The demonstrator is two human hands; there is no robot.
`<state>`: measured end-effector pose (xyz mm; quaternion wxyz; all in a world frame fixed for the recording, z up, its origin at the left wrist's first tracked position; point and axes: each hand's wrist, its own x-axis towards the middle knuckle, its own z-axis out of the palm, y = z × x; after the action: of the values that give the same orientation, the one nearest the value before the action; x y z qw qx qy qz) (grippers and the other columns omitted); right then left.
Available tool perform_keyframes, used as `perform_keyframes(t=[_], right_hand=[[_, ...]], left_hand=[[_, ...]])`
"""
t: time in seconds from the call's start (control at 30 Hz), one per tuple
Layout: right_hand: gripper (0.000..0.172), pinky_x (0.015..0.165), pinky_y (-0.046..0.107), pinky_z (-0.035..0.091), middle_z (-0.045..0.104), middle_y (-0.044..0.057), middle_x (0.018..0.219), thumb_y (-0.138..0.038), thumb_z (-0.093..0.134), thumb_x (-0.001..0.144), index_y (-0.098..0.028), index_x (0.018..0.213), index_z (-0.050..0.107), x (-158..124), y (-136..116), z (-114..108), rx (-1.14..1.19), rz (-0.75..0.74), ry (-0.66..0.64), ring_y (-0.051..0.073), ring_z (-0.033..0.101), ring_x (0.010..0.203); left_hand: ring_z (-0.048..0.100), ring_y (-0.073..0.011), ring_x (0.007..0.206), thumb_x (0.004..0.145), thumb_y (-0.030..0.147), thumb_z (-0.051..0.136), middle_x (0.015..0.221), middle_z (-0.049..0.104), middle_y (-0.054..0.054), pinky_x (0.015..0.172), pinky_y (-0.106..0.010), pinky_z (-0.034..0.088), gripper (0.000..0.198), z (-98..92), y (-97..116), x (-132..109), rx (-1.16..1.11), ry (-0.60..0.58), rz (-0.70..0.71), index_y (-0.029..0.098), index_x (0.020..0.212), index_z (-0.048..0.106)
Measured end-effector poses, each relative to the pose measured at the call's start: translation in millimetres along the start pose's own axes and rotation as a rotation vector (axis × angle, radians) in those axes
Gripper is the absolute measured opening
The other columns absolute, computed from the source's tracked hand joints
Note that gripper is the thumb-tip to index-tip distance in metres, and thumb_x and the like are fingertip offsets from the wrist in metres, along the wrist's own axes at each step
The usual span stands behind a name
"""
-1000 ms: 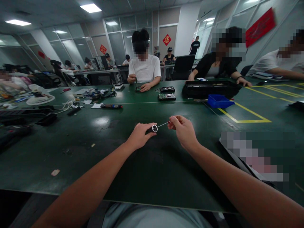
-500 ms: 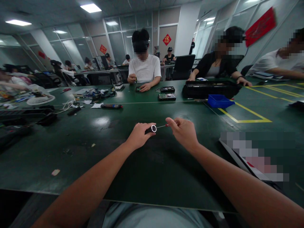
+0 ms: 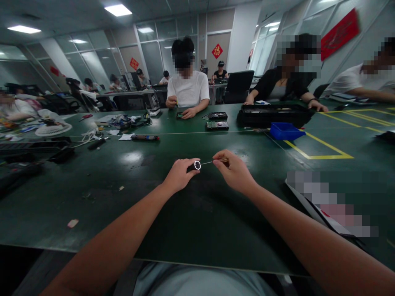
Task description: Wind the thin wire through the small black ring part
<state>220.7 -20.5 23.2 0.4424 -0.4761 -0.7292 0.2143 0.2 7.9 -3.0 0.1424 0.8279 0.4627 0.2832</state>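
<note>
My left hand [image 3: 178, 176] is closed around a short black cylinder [image 3: 194, 166], whose bright white ring at the end faces right. What kind of device it is I cannot make out. In my right hand [image 3: 233, 169] a thin screwdriver [image 3: 207, 163] is pinched between thumb and fingers, its handle mostly covered by them. Its slim metal shaft points left, with the tip at the ringed end of the cylinder; whether it touches a screw is too small to see. Both hands are held above the green table [image 3: 185, 230].
Across the table a person [image 3: 188, 88] in white works on a small part. Two drive-like units [image 3: 217, 125], a long black casing [image 3: 274, 116] and a blue bin [image 3: 286, 130] stand beyond my hands. A pen-shaped tool [image 3: 145, 138] and tangled cables [image 3: 125, 121] lie left.
My right hand's fingers have shifted on the screwdriver, the thumb coming down and the fingers curling over the handle. The cylinder and both hands have moved very slightly left.
</note>
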Motion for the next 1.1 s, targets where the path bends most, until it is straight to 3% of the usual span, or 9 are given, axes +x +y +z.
perform_keyframes(t=[0.13,0.3,0.5,0.67,0.77,0.9,1.1], right_hand=[[0.017,0.068,0.033,0.046,0.069,0.003,0.085,-0.035,0.053,0.093,-0.022,0.096,0.064,-0.6,-0.1,0.1,-0.014,0.028,-0.05,0.02,0.064,0.077],[0.04,0.064,0.034,0.044,0.07,0.005,0.079,-0.047,0.04,0.099,-0.021,0.088,0.068,2.5,-0.5,0.8,-0.086,0.142,-0.012,0.02,0.063,0.068],[0.032,0.066,0.034,0.045,0.069,0.005,0.082,-0.037,0.048,0.095,-0.019,0.118,0.06,0.8,1.1,2.4,-0.036,0.107,0.038,0.021,0.064,0.07],[0.031,0.066,0.035,0.044,0.066,0.004,0.079,-0.04,0.039,0.097,-0.021,0.103,0.064,-1.3,1.4,3.3,-0.003,0.091,0.041,0.02,0.061,0.071],[0.026,0.066,0.035,0.044,0.066,0.004,0.079,-0.037,0.042,0.096,-0.021,0.105,0.061,-0.6,1.9,4.2,0.022,0.103,0.097,0.02,0.061,0.071],[0.02,0.071,0.036,0.048,0.068,0.005,0.081,-0.039,0.057,0.09,-0.02,0.095,0.061,2.6,3.6,6.4,0.24,0.146,0.157,0.019,0.063,0.074],[0.026,0.074,0.034,0.052,0.065,0.002,0.077,-0.046,0.064,0.085,-0.02,0.086,0.066,8.2,11.3,13.4,0.746,0.299,0.215,0.016,0.061,0.071]], left_hand=[[0.061,-0.0236,0.108,0.09,0.029,0.067,0.118,0.069,-0.005,0.099,-0.041,0.043,0.042,-1.6,-2.9,1.6,-0.011,0.031,-0.011,0.025,0.131,0.062],[0.061,-0.0231,0.103,0.089,0.028,0.069,0.113,0.07,-0.004,0.098,-0.041,0.042,0.041,0.0,-2.6,1.2,0.002,0.002,0.015,0.025,0.129,0.063],[0.06,-0.0233,0.1,0.088,0.029,0.069,0.109,0.07,-0.003,0.095,-0.041,0.042,0.039,0.9,0.1,0.1,0.009,-0.027,0.024,0.026,0.127,0.064],[0.06,-0.0235,0.1,0.088,0.028,0.069,0.109,0.07,-0.003,0.094,-0.041,0.043,0.039,0.2,1.7,0.3,0.008,-0.032,0.021,0.026,0.127,0.064],[0.06,-0.0238,0.101,0.088,0.028,0.069,0.11,0.07,-0.004,0.095,-0.041,0.043,0.039,0.4,2.0,-0.1,0.005,-0.025,0.019,0.026,0.127,0.064],[0.061,-0.0234,0.101,0.089,0.03,0.069,0.112,0.07,-0.004,0.096,-0.042,0.044,0.041,0.8,1.2,-0.3,0.007,0.01,0.014,0.026,0.129,0.063],[0.06,-0.0225,0.109,0.09,0.026,0.067,0.118,0.069,-0.005,0.099,-0.041,0.043,0.04,-3.4,2.8,1.0,-0.002,0.065,0.11,0.024,0.13,0.06]])
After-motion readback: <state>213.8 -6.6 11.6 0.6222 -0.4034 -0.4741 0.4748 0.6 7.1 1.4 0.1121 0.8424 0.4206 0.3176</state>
